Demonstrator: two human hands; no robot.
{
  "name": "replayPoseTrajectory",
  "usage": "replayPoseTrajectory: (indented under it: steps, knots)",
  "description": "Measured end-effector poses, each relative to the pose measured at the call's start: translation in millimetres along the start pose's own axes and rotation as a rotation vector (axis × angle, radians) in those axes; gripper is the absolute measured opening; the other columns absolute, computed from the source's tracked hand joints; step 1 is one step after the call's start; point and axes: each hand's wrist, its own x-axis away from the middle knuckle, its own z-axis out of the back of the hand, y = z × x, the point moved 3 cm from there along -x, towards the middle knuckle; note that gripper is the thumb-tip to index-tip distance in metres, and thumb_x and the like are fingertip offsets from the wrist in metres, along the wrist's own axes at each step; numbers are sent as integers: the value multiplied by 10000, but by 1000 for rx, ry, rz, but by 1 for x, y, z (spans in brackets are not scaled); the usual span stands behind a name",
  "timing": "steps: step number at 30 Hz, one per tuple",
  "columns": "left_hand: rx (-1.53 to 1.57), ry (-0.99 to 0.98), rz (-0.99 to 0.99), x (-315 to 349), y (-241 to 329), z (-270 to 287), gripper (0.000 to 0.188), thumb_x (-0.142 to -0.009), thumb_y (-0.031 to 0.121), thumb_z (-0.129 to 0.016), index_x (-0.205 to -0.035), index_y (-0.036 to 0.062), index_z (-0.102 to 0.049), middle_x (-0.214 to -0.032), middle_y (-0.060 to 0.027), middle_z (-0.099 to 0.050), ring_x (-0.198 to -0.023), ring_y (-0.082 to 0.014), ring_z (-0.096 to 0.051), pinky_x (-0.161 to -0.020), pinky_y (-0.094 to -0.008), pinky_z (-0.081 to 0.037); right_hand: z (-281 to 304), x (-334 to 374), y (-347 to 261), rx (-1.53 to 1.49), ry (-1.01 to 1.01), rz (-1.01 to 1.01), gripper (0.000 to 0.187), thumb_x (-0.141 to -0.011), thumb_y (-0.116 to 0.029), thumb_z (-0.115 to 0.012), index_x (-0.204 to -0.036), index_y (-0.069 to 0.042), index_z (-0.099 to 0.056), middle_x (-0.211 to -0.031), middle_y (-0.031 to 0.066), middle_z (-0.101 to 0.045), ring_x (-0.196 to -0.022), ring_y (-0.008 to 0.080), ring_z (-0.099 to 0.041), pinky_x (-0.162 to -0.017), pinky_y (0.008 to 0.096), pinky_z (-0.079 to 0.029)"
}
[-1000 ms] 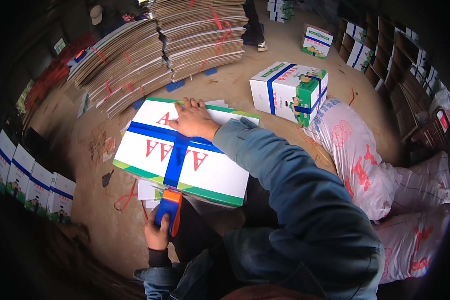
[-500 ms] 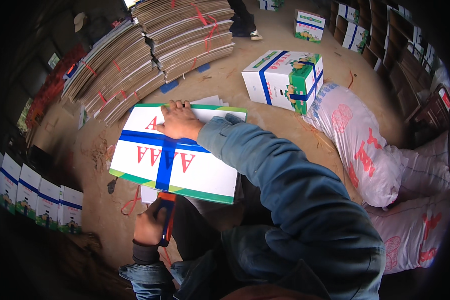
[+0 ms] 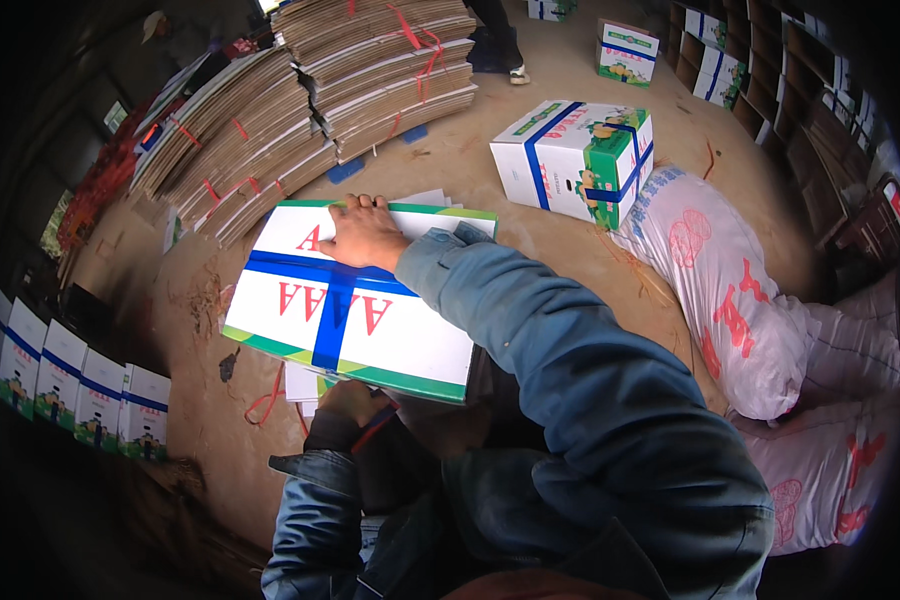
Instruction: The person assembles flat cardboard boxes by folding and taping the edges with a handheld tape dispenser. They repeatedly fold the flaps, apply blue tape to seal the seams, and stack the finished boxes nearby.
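A white carton [image 3: 420,345] with green edges and red lettering is right in front of me, crossed by blue tape [image 3: 335,320]. My right hand [image 3: 365,235] lies on its top, fingers bent over the far edge and thumb spread on the panel. At the near side, just below the carton's edge, my left hand [image 3: 350,402] is closed round a tape dispenser [image 3: 375,425]. Only a dark red and blue sliver of the dispenser shows; the rest is hidden by my hand and sleeve. The tape runs over the near edge above that hand.
Flattened cardboard stacks [image 3: 390,80] stand beyond the carton. A taped carton [image 3: 570,165] sits far right beside white woven sacks [image 3: 715,290]. Several cartons line the left [image 3: 100,395]. A person's leg [image 3: 505,45] shows at the back, near shelving [image 3: 765,70].
My left hand has moved up and right with the tape dispenser, from below the carton to close under its near edge. My right hand stays on the far edge.
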Motion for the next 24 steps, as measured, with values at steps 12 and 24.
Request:
replayPoseTrajectory:
  steps: [12, 24]
  knots:
    - [-96, 306, -121, 23, -44, 39, 473, -827, 347, -771, -1103, -35, -722, -956, -305, -717, -862, -433, -714, -772, -474, -574, 7, 4, 0, -18, -8, -22, 718, -921, -529, -610, -1427, -24, -547, -1457, 263, -500, -1384, 400, -438, -1143, 527, -303]
    - [242, 238, 205, 25, -109, 2, 608, -909, 422, -714, -1316, -21, -626, -1164, -316, -692, -1125, -422, -670, -971, -459, -525, 40, 17, 78, -982, -103, -66, 627, -910, -457, -744, -1347, -19, -642, -1305, 166, -675, -1182, 242, -646, -967, 333, -519]
